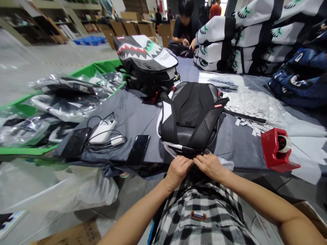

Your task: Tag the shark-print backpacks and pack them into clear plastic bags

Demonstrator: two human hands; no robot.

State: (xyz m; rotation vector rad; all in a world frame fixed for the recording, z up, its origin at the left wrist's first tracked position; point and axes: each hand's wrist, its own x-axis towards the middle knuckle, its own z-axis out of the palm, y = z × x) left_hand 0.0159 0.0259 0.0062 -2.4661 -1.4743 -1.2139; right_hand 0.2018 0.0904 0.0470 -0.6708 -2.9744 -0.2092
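A black and white backpack (pixel 194 105) lies on the cloth-covered table, its padded back and shoulder straps facing up. Just below its near end, my left hand (pixel 178 170) and my right hand (pixel 209 166) meet at the table edge, fingertips nearly touching. Both are closed in a pinch on the edge of a thin translucent plastic bag (pixel 227 164), which shows beside my right hand and under the backpack. The fingertips partly hide the pinched edge.
A phone (pixel 138 149), a white power bank (pixel 103 131) and cables lie left; a red tape dispenser (pixel 277 149) and paper slips (pixel 252 124) lie right. Behind stand a shark-print backpack (pixel 148 61) and stacked bags (pixel 217 41). A green-edged bin (pixel 89 68) holds wrapped bags. A person (pixel 185 30) works opposite.
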